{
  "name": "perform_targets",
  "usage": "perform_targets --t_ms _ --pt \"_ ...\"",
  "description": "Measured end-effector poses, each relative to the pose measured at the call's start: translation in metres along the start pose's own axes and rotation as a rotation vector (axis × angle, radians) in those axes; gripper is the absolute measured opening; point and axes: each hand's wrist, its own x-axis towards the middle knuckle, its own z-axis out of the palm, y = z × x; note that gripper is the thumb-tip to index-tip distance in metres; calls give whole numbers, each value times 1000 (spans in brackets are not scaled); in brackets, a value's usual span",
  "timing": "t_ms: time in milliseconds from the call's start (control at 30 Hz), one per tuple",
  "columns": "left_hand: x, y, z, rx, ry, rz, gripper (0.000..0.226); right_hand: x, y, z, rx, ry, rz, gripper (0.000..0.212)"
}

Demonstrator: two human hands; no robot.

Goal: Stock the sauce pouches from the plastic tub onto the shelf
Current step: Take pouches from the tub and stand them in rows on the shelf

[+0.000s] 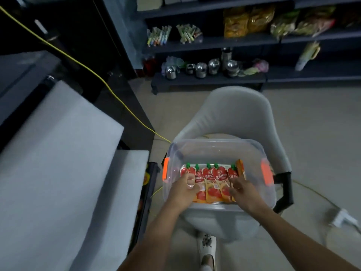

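A clear plastic tub point(218, 147) with orange latches rests on a grey chair. Inside stands a row of several red sauce pouches point(215, 180) with green caps. My left hand point(182, 190) is inside the tub, its fingers closed on the leftmost pouch. My right hand point(243, 192) grips the pouches at the right end of the row. The dark shelf unit point(207, 79) stands beyond the chair.
The grey chair point(234, 114) holds the tub. The shelves carry metal pots point(201, 69), snack bags point(248, 20) and small packets. A white-topped counter point(58, 153) fills the left side. A yellow cable point(109, 89) runs across the floor, and a white power strip point(341, 218) lies at right.
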Motion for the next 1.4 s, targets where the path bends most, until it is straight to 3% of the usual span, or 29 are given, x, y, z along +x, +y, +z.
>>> perform_targets --t_ms 167,367,500,567,700,867,967,1167,1267,1400 --pt "87 -41 26 -26 -52 -164 45 71 24 28 -20 -118 130 20" --pt "196 -135 75 96 -71 -267 51 141 39 58 -74 -257 250 41" --pt "222 -152 97 100 -21 -297 79 167 52 73 -64 -316 359 36" --pt "218 -142 97 76 -12 -303 80 173 56 79 -76 -263 405 36" --pt "215 -132 96 187 57 -396 64 190 73 101 -138 22 439 48" --pt "213 -121 97 298 80 -538 73 208 72 102 -173 88 443 28" --pt "216 -129 100 207 67 -537 70 210 70 99 -102 -8 454 10" --pt "217 -119 98 -271 -4 -599 52 207 72 94 35 -174 430 30" --pt "212 -104 94 -297 -25 -549 39 194 63 86 108 -174 371 4" --pt "195 -79 78 -307 30 -383 32 172 48 70 142 -96 261 29"
